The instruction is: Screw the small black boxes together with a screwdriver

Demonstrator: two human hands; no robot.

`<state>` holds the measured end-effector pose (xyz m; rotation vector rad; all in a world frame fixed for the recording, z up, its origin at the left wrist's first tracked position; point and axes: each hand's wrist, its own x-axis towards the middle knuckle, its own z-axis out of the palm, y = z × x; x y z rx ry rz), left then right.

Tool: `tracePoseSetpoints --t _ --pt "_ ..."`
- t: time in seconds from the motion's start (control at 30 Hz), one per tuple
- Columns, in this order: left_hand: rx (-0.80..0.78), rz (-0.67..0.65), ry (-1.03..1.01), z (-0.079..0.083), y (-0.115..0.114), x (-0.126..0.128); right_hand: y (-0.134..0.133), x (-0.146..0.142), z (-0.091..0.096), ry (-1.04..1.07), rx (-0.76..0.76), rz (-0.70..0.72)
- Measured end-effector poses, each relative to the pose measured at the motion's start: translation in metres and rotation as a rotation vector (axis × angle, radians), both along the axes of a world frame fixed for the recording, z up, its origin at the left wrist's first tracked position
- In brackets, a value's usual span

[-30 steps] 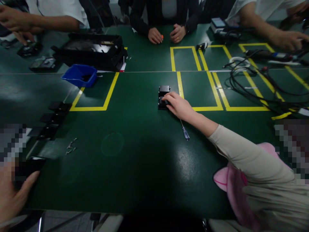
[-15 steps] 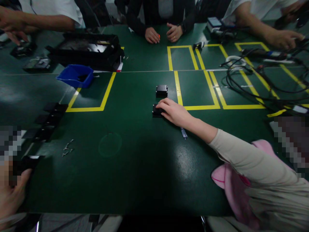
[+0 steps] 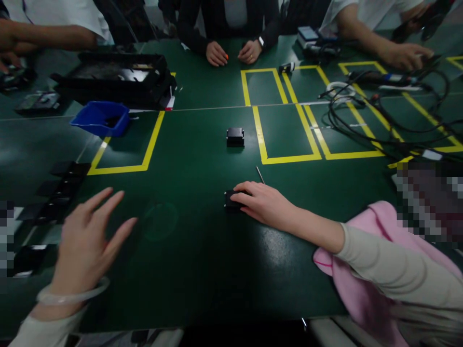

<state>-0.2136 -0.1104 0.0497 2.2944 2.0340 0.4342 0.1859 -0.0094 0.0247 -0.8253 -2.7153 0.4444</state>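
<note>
My right hand (image 3: 262, 200) grips a small black box (image 3: 228, 200) on the green table, fingers curled over its top and right side. Directly behind it stands a similar small black box (image 3: 235, 138) with silvery bits at its sides. A thin metal rod (image 3: 259, 173) lies just beyond my right hand, partly covered by it. My left hand (image 3: 88, 236) hovers over the table's left side, fingers spread and holding nothing. Beside it, a row of black parts (image 3: 65, 193) runs along the left, with another black piece (image 3: 31, 258) nearer me.
A blue bin (image 3: 101, 118) stands at the back left before a large black tray (image 3: 112, 79). Cables (image 3: 340, 120) coil at the right, over yellow tape outlines. A pink cloth (image 3: 356, 284) lies under my right sleeve. Across the table are co-workers' hands (image 3: 217, 53).
My right hand has drawn the black box toward me, away from the other box. My left hand has left the black piece at the left edge and come inward, spread.
</note>
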Motion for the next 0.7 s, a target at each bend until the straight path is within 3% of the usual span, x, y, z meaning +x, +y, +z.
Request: tracePoseSetpoints --t 0.13,0.27,0.33,0.43,0.53,0.7 --pt "0.023 -0.407 -0.010 -0.001 0.045 0.095 -0.021 0.008 0.001 -0.016 -0.001 -0.015" --pt "-0.033 -0.655 -0.079 -0.019 0.060 0.151 -0.032 0.019 0.003 0.050 0.032 -0.004" --pt "-0.056 -0.730 -0.128 -0.027 0.064 0.166 -0.031 0.029 0.005 0.107 0.004 -0.039" --pt "-0.113 -0.770 -0.182 -0.033 0.069 0.177 -0.023 0.043 0.006 0.090 -0.022 -0.316" --pt "-0.141 -0.742 -0.225 -0.034 0.070 0.183 -0.012 0.047 0.004 -0.094 -0.007 -0.542" --pt "-0.165 -0.693 -0.254 -0.037 0.068 0.188 -0.006 0.032 -0.001 -0.363 -0.001 -0.576"
